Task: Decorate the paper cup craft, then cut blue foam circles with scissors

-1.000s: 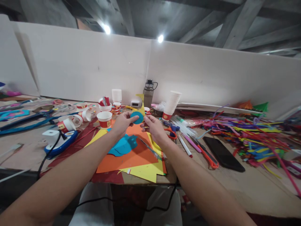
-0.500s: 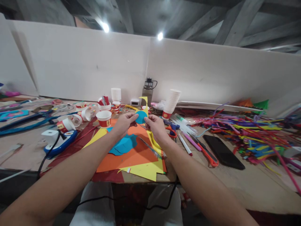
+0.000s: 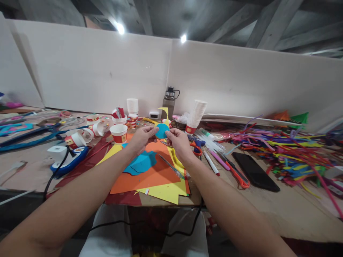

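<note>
A blue paper disc (image 3: 162,131) is held upright between my two hands, above the stacked paper sheets. My left hand (image 3: 143,140) pinches its left edge between thumb and fingers. At the disc's right edge, my right hand (image 3: 180,142) pinches it the same way. Beneath them lie an orange sheet (image 3: 150,179), cut blue paper (image 3: 140,163) and a yellow sheet (image 3: 166,193). A thin pen (image 3: 168,165) rests on the orange sheet. Behind the disc stands a cut yellow strip (image 3: 164,111).
A paper cup (image 3: 118,134) stands left of the sheets, near a blue power strip (image 3: 71,162). Stacked cups (image 3: 197,114) and a bottle (image 3: 169,102) stand behind. Rightward lie markers (image 3: 211,162), orange-handled scissors (image 3: 238,175), a phone (image 3: 255,171) and heaped pipe cleaners (image 3: 292,151).
The view has tilted down or shifted very slightly. Both hands still hold the blue disc, with hardly any movement between them.
</note>
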The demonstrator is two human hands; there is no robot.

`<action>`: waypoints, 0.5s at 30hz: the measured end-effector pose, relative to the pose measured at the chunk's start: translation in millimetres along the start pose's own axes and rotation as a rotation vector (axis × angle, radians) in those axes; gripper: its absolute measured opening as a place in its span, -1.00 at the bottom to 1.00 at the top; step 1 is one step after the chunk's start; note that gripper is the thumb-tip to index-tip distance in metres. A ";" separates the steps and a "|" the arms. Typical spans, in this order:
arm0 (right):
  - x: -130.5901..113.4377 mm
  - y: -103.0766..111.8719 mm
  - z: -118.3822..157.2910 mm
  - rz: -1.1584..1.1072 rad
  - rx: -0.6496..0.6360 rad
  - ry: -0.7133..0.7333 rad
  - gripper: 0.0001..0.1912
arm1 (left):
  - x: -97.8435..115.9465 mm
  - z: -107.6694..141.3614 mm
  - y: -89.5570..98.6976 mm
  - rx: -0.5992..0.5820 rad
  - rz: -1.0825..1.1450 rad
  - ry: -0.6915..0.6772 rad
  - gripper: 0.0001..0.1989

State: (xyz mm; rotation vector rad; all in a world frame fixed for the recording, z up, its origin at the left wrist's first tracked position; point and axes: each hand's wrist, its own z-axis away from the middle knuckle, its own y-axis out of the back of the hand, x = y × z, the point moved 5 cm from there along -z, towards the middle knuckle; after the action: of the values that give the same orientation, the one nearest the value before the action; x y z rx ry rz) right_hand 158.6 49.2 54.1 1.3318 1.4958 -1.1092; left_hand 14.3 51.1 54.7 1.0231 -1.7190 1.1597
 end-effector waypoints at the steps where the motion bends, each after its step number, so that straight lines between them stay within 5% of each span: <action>1: -0.9 -0.3 0.5 0.008 0.000 0.001 -0.79 | 0.4 0.3 -0.1 0.004 -0.021 -0.004 -0.70; 10: -11.8 -7.0 7.9 -0.168 -0.064 -0.092 -0.52 | -7.6 -4.0 7.9 0.078 0.151 0.117 -0.70; 15: -6.5 -7.4 5.6 -0.063 -0.095 -0.051 -0.59 | -7.0 -2.3 5.6 0.086 0.133 0.127 -0.71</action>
State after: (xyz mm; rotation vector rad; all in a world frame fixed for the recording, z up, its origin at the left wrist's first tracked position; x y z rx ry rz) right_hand 152.0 41.8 59.5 1.1905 1.5422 -1.0899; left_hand 12.0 56.0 47.1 0.8765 -1.6690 1.3648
